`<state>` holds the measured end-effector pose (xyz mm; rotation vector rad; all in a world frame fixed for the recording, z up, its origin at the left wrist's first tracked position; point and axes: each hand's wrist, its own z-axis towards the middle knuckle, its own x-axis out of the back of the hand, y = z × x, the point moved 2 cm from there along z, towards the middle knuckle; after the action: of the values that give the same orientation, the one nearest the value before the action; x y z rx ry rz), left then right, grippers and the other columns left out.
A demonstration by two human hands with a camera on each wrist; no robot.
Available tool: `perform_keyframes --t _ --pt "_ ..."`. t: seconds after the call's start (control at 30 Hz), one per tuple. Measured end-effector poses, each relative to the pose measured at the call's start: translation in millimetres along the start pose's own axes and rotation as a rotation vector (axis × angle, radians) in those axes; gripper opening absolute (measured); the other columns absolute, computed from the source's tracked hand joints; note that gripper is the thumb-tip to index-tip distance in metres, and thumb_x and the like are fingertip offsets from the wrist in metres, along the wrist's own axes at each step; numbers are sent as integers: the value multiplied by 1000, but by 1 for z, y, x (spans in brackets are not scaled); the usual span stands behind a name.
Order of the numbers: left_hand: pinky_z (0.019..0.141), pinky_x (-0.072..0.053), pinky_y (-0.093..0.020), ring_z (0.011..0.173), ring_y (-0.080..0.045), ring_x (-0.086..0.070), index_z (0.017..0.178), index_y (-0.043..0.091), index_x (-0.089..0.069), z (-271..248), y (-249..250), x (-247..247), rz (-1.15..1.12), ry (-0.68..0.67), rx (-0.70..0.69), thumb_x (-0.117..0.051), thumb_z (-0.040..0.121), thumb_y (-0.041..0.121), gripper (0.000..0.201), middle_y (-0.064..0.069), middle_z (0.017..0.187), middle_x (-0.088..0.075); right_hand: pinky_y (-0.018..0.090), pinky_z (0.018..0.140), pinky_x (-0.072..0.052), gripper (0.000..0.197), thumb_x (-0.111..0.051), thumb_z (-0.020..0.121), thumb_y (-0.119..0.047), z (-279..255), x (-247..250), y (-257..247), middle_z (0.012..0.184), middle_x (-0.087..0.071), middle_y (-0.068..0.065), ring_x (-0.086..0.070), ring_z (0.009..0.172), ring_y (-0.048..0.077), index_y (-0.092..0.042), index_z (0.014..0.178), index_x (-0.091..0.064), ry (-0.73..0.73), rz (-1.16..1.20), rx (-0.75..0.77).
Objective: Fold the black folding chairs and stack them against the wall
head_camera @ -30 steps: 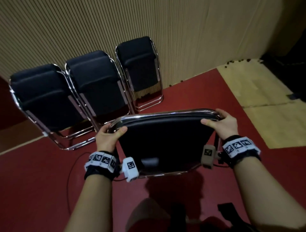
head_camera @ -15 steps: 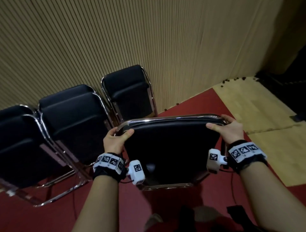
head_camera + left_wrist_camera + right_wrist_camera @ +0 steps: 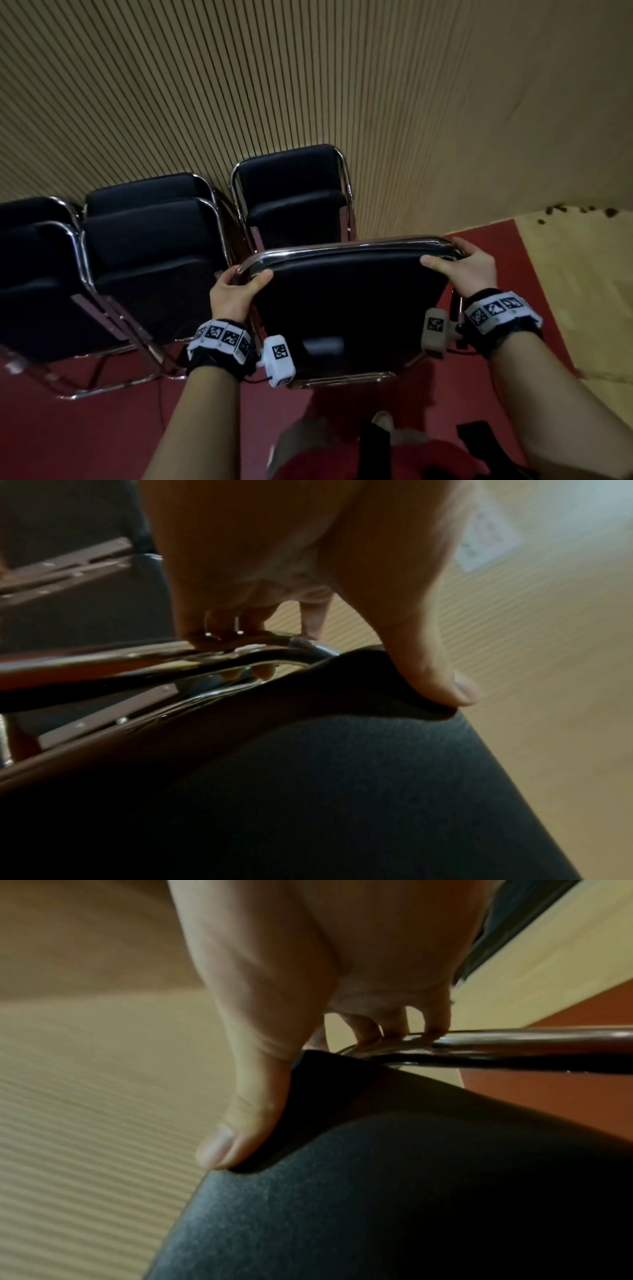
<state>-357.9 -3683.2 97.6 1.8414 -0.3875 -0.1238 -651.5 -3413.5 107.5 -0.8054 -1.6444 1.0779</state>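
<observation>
I hold a folded black chair [image 3: 349, 308] with a chrome frame in front of me, above the red floor. My left hand [image 3: 236, 291] grips its top left corner, thumb on the black pad [image 3: 377, 791] and fingers [image 3: 240, 623] curled round the chrome tube. My right hand [image 3: 469, 270] grips the top right corner the same way, thumb on the pad [image 3: 411, 1191], fingers [image 3: 394, 1028] over the tube. Folded black chairs lean against the ribbed wall: one [image 3: 294, 202] just beyond the held chair, a pair [image 3: 154, 246] to its left, and more [image 3: 37, 284] at the far left edge.
The ribbed beige wall [image 3: 308, 85] fills the upper view. The floor is red [image 3: 85, 438] with a pale wooden patch [image 3: 589, 291] to the right. Small dark bits [image 3: 561, 212] lie along the wall base at the right. A thin cable [image 3: 161, 407] runs over the floor near the left stack.
I have come closer to the wall with the chair in both hands. The leaning chairs now sit lower and further left, and the held chair stands just before the rightmost one.
</observation>
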Motion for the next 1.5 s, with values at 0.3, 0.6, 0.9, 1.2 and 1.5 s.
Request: perform_keyframes --t 0.3,0.6,0.9,1.2,1.5 --pt "74 -47 -13 87 -3 -63 120 12 -62 98 11 -40 -26 104 57 -88 72 15 55 5 99 -66 9 64 -49 58 -93 59 -24 134 -81 -28 96 -73 -4 -67 84 5 -12 111 -71 -200 -27 -15" --pt "87 -49 -27 95 -14 -65 123 17 -60 228 19 -66 -30 124 149 -90 70 16 61 5 101 -66 4 49 -43 41 -88 66 -5 227 -179 -41 85 -68 0 -60 54 -11 -5 103 -69 -205 -52 -111" --pt "95 -54 -34 105 -23 -67 129 12 -61 306 5 -75 3 173 241 -93 64 18 73 -3 112 -70 24 90 -45 86 -91 65 -22 288 -236 -39 132 -60 11 -57 112 17 -7 140 -52 -235 -232 -137" --pt "101 -53 -44 108 -26 -68 130 15 -61 356 -10 -89 49 201 336 -96 59 24 80 -5 116 -70 39 105 -47 93 -93 60 -32 338 -278 -30 137 -58 11 -56 124 24 -10 140 -52 -303 -310 -187" --pt "79 -50 -17 90 -9 -63 116 22 -58 398 -6 -107 20 203 323 -87 74 13 52 10 95 -64 31 101 -46 88 -90 65 -37 372 -313 -33 138 -56 9 -54 125 26 -16 141 -51 -334 -382 -206"
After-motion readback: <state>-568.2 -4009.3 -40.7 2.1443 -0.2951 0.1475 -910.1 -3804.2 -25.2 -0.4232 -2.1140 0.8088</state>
